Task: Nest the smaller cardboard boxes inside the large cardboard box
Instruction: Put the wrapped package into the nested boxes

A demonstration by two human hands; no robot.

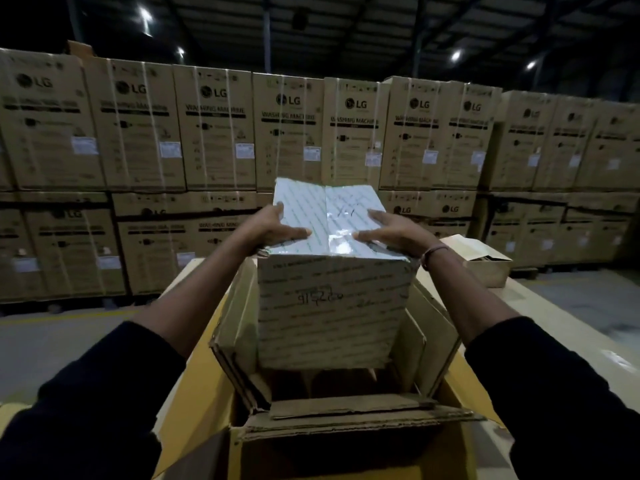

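A small printed cardboard box (332, 306), taped shut with handwriting on its side, stands partly down inside an open brown box (235, 344) with raised flaps. That brown box itself sits inside a large yellow-lined cardboard box (194, 393) below me. My left hand (277, 226) grips the small box's top left edge, fingers flat on the lid. My right hand (394, 230) holds the top right edge the same way. The small box's bottom is hidden within the brown box.
A wall of stacked LG washing machine cartons (214, 133) fills the background. Another open small box (485, 258) rests on a pale surface at right. Grey warehouse floor (69, 341) lies at left.
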